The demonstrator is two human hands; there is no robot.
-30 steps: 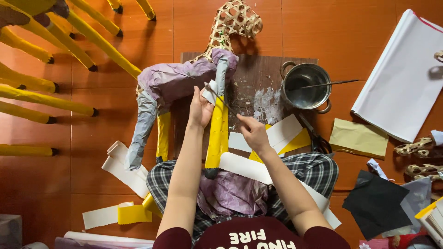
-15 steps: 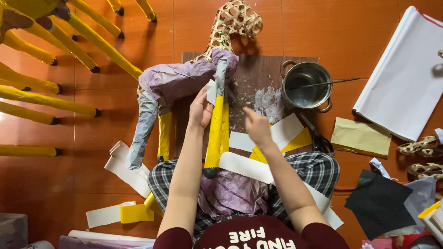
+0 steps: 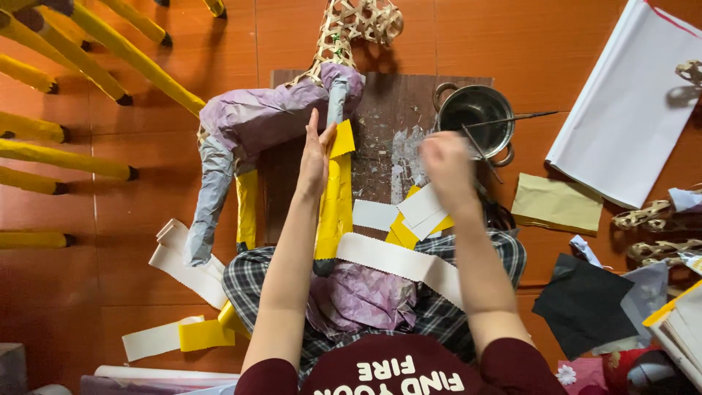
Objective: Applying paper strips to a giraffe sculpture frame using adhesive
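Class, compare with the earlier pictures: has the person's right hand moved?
Yes. The right hand has moved up the board toward the metal pot, farther from the yellow leg.

An orange-brown tiled floor [image 3: 146,292] carries everything. On it lie a dark, glue-smeared board [image 3: 387,110] with a metal pot [image 3: 475,124] at its right corner — a white paper roll [image 3: 629,102], an olive sheet [image 3: 557,205], black paper [image 3: 585,303], and white and yellow strips [image 3: 183,336].
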